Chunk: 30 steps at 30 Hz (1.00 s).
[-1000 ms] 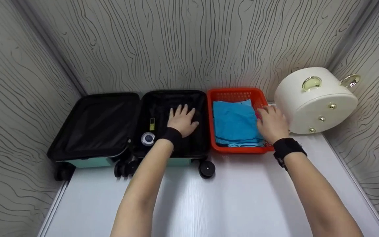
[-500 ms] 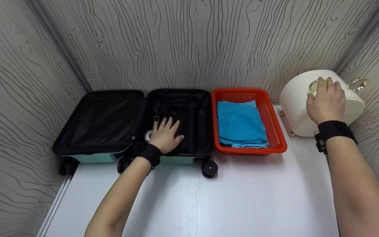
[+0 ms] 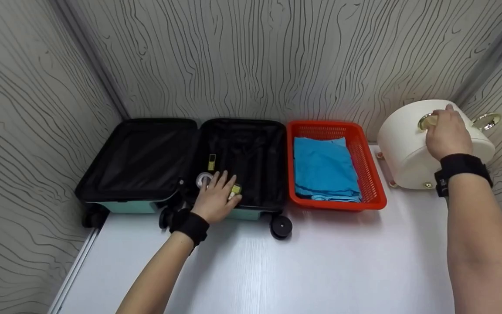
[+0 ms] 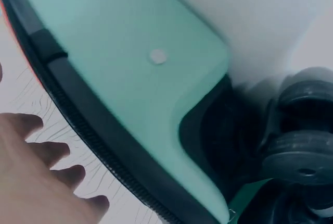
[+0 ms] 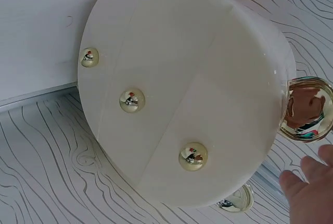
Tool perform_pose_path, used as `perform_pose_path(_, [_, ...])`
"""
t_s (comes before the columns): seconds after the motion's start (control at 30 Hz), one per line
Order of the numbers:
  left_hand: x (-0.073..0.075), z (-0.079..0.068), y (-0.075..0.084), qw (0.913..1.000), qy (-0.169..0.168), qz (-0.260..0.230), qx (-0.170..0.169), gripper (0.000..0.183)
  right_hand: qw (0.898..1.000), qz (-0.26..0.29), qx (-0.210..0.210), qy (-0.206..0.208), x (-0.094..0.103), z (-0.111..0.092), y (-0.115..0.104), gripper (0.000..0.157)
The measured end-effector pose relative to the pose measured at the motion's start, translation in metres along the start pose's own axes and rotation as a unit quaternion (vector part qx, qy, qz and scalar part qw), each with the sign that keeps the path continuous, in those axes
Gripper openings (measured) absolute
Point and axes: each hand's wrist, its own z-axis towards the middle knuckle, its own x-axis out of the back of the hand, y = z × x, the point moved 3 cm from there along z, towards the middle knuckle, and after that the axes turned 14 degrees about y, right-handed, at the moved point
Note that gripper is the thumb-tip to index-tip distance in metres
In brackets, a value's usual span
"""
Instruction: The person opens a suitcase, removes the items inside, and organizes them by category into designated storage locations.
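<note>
Pale glare streaks the white tabletop (image 3: 255, 270); soft shadows; left wrist view hazy.

Smooth cream case (image 3: 401, 144), glossy metallic studs (image 5: 132, 100), red plastic basket (image 3: 368, 174), matt blue cloth (image 3: 325, 168), smooth suitcase shell (image 4: 119, 36)

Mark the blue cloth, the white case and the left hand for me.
blue cloth (image 3: 326, 168), head view, middle of the top
white case (image 5: 179, 86), right wrist view, middle of its flat face
left hand (image 3: 215, 199), head view, back of the hand
</note>
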Motion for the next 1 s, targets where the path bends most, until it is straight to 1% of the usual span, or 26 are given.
perform_pose_path(0.07, [-0.002,-0.002,0.001,0.9999,-0.011,0.000,-0.004,0.067,1.000,0.007,-0.008,-0.007,0.002,0.001,0.002,0.056])
perform_pose_path(0.13, [-0.003,-0.002,0.003,0.9999,-0.014,-0.001,-0.008,0.067,1.000,0.001,-0.013,-0.017,0.003,0.001,0.002,0.058])
perform_pose_path(0.2, [-0.002,0.001,0.005,0.9999,-0.007,0.000,-0.012,0.067,1.000,-0.010,-0.012,-0.021,0.006,0.000,0.002,0.058])
perform_pose_path(0.27, [0.000,0.004,0.006,0.9999,0.001,0.004,-0.013,0.067,1.000,-0.023,-0.010,-0.012,0.009,-0.001,0.002,0.054])
perform_pose_path(0.4, [0.005,0.011,0.009,0.9996,0.013,0.022,-0.013,0.067,0.999,-0.042,-0.003,0.022,0.014,-0.002,0.002,0.046])
perform_pose_path(0.47, [0.007,0.014,0.010,0.9995,0.015,0.023,-0.013,0.067,0.998,-0.048,0.003,0.037,0.016,-0.002,0.001,0.043])
perform_pose_path(0.53, [0.009,0.015,0.010,0.9996,0.016,0.020,-0.015,0.066,0.998,-0.049,0.008,0.043,0.018,-0.002,0.002,0.041])
perform_pose_path(0.77, [0.009,0.016,0.008,0.9992,0.014,0.020,-0.032,0.064,0.998,-0.041,0.018,0.034,0.022,0.001,0.002,0.043])
perform_pose_path(1.0, [0.013,0.018,0.006,0.9995,0.006,0.028,-0.014,0.069,0.998,-0.052,0.032,0.027,0.028,0.002,0.001,0.044])
